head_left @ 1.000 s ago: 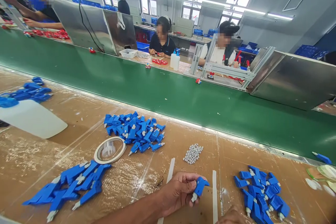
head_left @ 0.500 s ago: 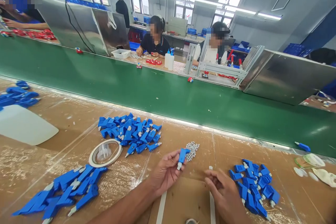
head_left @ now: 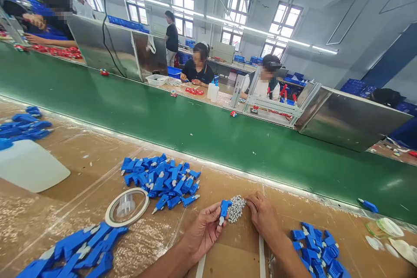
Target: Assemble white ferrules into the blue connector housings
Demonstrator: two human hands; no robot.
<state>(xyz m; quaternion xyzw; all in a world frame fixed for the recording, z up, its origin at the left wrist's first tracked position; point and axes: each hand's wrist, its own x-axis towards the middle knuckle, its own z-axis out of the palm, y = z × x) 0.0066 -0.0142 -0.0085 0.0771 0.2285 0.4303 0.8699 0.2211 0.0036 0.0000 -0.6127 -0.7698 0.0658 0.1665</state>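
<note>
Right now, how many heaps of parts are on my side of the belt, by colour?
Blue connector heaps: 4 (centre heap, left-front heap, right heap, far-left heap)
Grey pellet heaps: 1 (grey pellets)
Total: 5

A single head-worn camera looks forward and down from the seated person's position, so the brown cardboard-covered surface (head_left: pixel 81 156) fills the lower half of the frame close up, and the person's own forearms enter from the bottom edge. It faces across the long green conveyor belt (head_left: pixel 202 126), which runs slantwise from left to right through the middle distance. Beyond the belt it takes in co-workers at the far bench, tall windows and ceiling, well away.
</note>
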